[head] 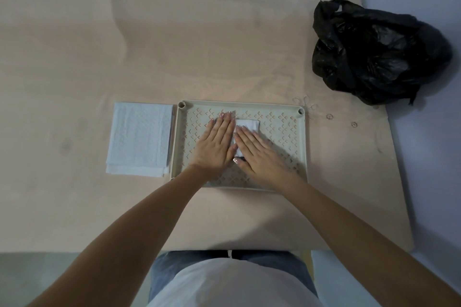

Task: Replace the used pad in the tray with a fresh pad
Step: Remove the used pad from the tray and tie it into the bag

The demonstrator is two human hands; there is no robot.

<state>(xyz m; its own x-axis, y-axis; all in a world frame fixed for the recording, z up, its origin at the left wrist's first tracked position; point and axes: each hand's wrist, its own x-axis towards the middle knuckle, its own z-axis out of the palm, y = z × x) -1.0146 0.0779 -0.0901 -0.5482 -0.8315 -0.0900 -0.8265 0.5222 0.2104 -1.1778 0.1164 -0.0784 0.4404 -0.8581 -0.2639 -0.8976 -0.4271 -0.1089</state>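
A pale green tray (300, 147) with a cut-out pattern lies on the tan table in front of me. In its middle sits a small folded white pad (249, 125). My right hand (259, 152) lies flat on that pad with straight fingers, covering most of it. My left hand (215, 143) rests flat on the tray floor just left of the pad, fingers straight. A larger folded white-blue pad stack (139, 138) lies on the table, touching the tray's left side.
A crumpled black plastic bag (376, 52) sits at the table's far right, near the edge. A few small rings (329, 116) lie right of the tray. The table's front edge runs just above my lap.
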